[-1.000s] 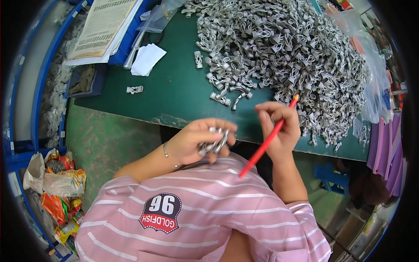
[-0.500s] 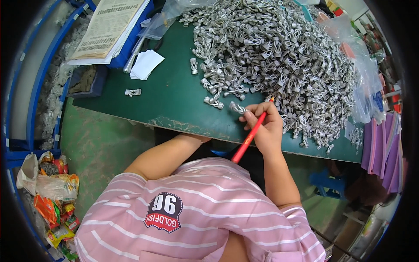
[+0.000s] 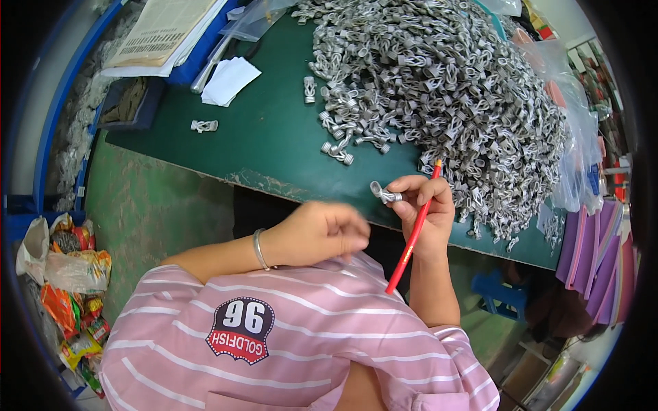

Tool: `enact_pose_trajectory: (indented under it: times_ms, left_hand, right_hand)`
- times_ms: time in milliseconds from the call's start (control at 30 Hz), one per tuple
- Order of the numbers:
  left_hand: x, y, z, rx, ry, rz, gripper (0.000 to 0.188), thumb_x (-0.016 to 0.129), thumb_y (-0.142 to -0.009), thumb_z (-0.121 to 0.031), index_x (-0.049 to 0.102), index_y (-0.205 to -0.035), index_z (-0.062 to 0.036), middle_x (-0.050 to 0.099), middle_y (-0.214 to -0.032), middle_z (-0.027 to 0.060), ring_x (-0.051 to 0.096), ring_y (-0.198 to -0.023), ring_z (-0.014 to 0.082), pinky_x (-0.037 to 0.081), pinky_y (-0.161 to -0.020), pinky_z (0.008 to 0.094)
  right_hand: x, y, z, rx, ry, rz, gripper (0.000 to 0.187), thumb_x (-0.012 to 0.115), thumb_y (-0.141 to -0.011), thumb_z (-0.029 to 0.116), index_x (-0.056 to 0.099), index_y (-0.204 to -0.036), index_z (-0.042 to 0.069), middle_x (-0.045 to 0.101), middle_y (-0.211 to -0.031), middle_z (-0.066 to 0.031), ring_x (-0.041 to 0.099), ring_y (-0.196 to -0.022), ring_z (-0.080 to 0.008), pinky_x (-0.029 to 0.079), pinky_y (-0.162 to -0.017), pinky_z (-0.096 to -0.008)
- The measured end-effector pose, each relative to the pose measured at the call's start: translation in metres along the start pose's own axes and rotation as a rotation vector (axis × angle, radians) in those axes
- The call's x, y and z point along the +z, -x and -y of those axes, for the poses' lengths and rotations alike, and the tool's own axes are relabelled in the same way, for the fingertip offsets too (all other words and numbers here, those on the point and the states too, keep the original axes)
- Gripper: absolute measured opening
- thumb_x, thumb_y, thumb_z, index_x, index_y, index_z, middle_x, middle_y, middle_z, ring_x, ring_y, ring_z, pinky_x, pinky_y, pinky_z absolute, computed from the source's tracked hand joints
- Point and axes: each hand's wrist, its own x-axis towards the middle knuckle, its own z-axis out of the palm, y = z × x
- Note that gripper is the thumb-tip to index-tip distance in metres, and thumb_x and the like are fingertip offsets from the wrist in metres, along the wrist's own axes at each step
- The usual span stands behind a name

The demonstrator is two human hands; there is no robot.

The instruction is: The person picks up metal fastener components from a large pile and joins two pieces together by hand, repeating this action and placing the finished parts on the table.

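Work centres on a single item, as I see it: my right hand (image 3: 433,211) has a narrow grip, thumb and forefinger pinching one metal piece (image 3: 385,192) above the table (image 3: 267,154), close to its near edge. That same hand also holds a red pencil-like tool (image 3: 407,253), slanting near and left. My left hand (image 3: 322,233) is blurred, fingers bent, just left and near of the right; I cannot tell whether its grip has anything in it. At the far right spreads a big heap (image 3: 445,82) of similar silver-grey parts, which I judge makes up most of the lot. Left of it lie an isolated part (image 3: 310,89) and, farther left, a second one (image 3: 204,126). Whether any of these are finished, I cannot tell from here.
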Motion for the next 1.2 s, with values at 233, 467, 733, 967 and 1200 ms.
enact_pose_trajectory:
  times_ms: [233,467,733,967,1200]
  left_hand:
    - [-0.008,-0.018,0.000,0.132,0.570,-0.278,0.018,0.053,-0.088,-0.012,0.054,-0.100,0.0022,0.061,-0.082,0.0100,0.062,-0.071,0.0162,0.053,-0.061,0.0259]
    - [-0.017,-0.015,-0.003,-0.055,0.946,-0.064,0.017,0.051,-0.090,-0.020,0.052,-0.095,-0.0043,0.054,-0.079,0.0039,0.053,-0.059,0.0087,0.038,-0.042,0.0176]
    - [-0.017,-0.015,-0.012,0.109,0.601,-0.253,0.016,0.055,-0.087,-0.013,0.048,-0.098,-0.0047,0.047,-0.072,0.0015,0.040,-0.053,0.0042,0.029,-0.040,0.0159]
    - [-0.019,-0.020,-0.006,0.229,0.287,-0.400,0.018,0.063,-0.079,-0.004,0.057,-0.095,0.0001,0.054,-0.070,0.0028,0.044,-0.055,0.0033,0.031,-0.042,0.0156]
    - [-0.015,-0.021,-0.008,0.716,-0.360,-0.528,0.019,0.069,-0.067,0.004,0.061,-0.084,-0.0003,0.057,-0.081,0.0041,0.052,-0.070,0.0094,0.042,-0.060,0.0216]
  right_hand:
    - [0.024,-0.005,0.012,-0.428,0.631,0.141,0.031,0.064,-0.067,-0.013,0.040,-0.077,0.005,0.061,-0.092,-0.0188,0.057,-0.079,-0.0234,0.048,-0.065,-0.0284]
    - [0.017,-0.036,0.005,-0.399,0.918,0.038,0.019,0.062,-0.071,-0.008,0.045,-0.073,0.002,0.063,-0.089,-0.0152,0.060,-0.076,-0.0267,0.048,-0.066,-0.0326]
    - [0.008,-0.055,-0.010,-0.496,1.063,-0.038,0.023,0.065,-0.067,-0.010,0.045,-0.070,0.002,0.061,-0.078,-0.0116,0.057,-0.063,-0.0242,0.046,-0.056,-0.0293]
    - [0.015,-0.027,-0.002,-0.427,0.664,0.113,0.024,0.064,-0.072,-0.007,0.042,-0.074,0.003,0.060,-0.091,-0.0190,0.059,-0.066,-0.0180,0.050,-0.058,-0.0258]
    - [0.005,-0.016,-0.012,0.023,0.043,0.085,0.021,0.059,-0.077,-0.008,0.041,-0.079,0.003,0.057,-0.095,-0.0190,0.060,-0.082,-0.0220,0.053,-0.066,-0.0300]
